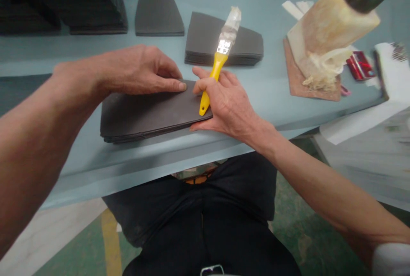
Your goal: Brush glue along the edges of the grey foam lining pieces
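Observation:
A stack of dark grey flat panels (pixel 153 115) lies near the table's front edge, rounded at its left end. My left hand (pixel 150 73) reaches over it, thumb pressed on the top panel and fingers curled at the far edge. Held in my right hand (pixel 224 101) is a paintbrush (pixel 218 63) with a yellow handle; its whitish, caked bristles point away from me. The same hand touches the stack's right end, with one finger or the thumb along the near edge. Part of that end is hidden behind the hand.
Beyond my hands sit a smaller panel stack (pixel 198 39) and a tapered stack (pixel 158 9). Tall dark stacks (pixel 96 0) stand at far left. A glue-crusted container (pixel 329 24) with a black tube rests on a brown board (pixel 296 79), near a red packet (pixel 360 66).

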A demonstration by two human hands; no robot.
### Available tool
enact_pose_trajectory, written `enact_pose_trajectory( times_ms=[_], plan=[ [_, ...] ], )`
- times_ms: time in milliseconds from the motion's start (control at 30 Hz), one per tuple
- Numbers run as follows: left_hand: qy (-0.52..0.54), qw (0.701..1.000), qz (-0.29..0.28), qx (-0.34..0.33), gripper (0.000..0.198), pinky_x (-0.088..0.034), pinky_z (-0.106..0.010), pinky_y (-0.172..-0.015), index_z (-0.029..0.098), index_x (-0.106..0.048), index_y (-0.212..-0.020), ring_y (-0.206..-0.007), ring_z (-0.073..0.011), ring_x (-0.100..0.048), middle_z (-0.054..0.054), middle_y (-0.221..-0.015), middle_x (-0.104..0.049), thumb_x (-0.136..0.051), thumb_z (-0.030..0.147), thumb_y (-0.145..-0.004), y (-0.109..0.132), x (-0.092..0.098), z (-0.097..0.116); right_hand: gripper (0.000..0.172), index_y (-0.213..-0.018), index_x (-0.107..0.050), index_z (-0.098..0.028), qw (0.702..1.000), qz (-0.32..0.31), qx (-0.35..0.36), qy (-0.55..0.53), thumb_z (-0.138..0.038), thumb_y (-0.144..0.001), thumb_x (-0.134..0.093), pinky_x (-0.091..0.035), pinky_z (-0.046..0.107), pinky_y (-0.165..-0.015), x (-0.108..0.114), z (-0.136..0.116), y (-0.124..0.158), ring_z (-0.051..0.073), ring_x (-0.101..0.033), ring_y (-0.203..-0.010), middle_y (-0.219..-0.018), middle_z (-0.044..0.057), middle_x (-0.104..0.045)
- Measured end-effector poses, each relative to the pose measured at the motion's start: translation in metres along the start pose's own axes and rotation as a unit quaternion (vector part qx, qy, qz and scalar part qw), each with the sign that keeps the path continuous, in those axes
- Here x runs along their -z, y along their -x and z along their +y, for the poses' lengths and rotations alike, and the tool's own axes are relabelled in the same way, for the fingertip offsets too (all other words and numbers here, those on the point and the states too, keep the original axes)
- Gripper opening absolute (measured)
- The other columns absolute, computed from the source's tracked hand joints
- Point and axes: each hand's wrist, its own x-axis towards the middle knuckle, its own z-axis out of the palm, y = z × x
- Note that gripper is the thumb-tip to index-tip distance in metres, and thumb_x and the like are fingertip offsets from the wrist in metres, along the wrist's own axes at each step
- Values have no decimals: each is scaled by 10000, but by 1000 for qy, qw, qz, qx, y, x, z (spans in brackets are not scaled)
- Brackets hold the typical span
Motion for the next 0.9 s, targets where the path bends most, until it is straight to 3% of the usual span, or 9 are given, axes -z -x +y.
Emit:
enact_pose_trajectory(
  times_ms=[133, 300, 500, 633, 733, 900],
  plan=[
    [-8, 1000, 1, 14, 903, -344, -342, -788, 192, -810, -1136, -758, -154, -514, -33, -861, -737, -389, 931, -835, 0, 0, 2, 805, -1330, -581, -216, 1000, 8, -5, 5, -676, -772, -935, -431, 653, -1239, -6, 1, 4, 463, -571, -1487, -1693, 203, -526],
    [-2, 1000, 6, 12, 924, -369, -333, -785, 210, -811, -1172, -793, -166, -531, -38, -940, -776, -392, 954, -820, 0, -1, -2, 900, -1343, -585, -169, 1000, 4, -10, 13, -631, -695, -1005, -492, 606, -1166, -9, 2, 6, 464, -636, -1391, -1655, 243, -556],
    [14, 1000, -6, -18, 651, -418, -349, -793, 252, -812, -1163, -799, -193, -601, -25, -947, -772, -468, 752, -927, 5, 1, -2, 900, -1312, -583, -190, 999, 43, 7, -18, -722, -695, -964, -440, 650, -1205, -7, 4, 7, 480, -616, -1428, -1606, 252, -601],
    [5, 1000, -11, 1, 556, -423, -331, -747, 252, -822, -1079, -755, -196, -624, -7, -826, -713, -495, 671, -914, 6, 0, 0, 852, -1301, -579, -200, 998, 59, 18, -32, -685, -716, -966, -442, 664, -1195, -6, 3, 6, 482, -616, -1435, -1570, 251, -632],
    [10, 1000, 2, -9, 523, -424, -324, -733, 268, -828, -1052, -754, -197, -658, 5, -849, -732, -518, 663, -906, 3, -2, -3, 840, -1282, -579, -200, 997, 58, 26, -31, -668, -710, -976, -450, 661, -1191, -6, 2, 6, 482, -630, -1419, -1564, 254, -639],
    [12, 999, 28, -31, 453, -411, -311, -713, 262, -835, -1040, -708, -187, -648, 1, -828, -741, -557, 603, -932, 1, -8, -8, 828, -1277, -571, -188, 997, 60, 45, -33, -754, -768, -895, -479, 638, -1198, 0, 0, 4, 450, -644, -1425, -1549, 253, -649]
  ],
)
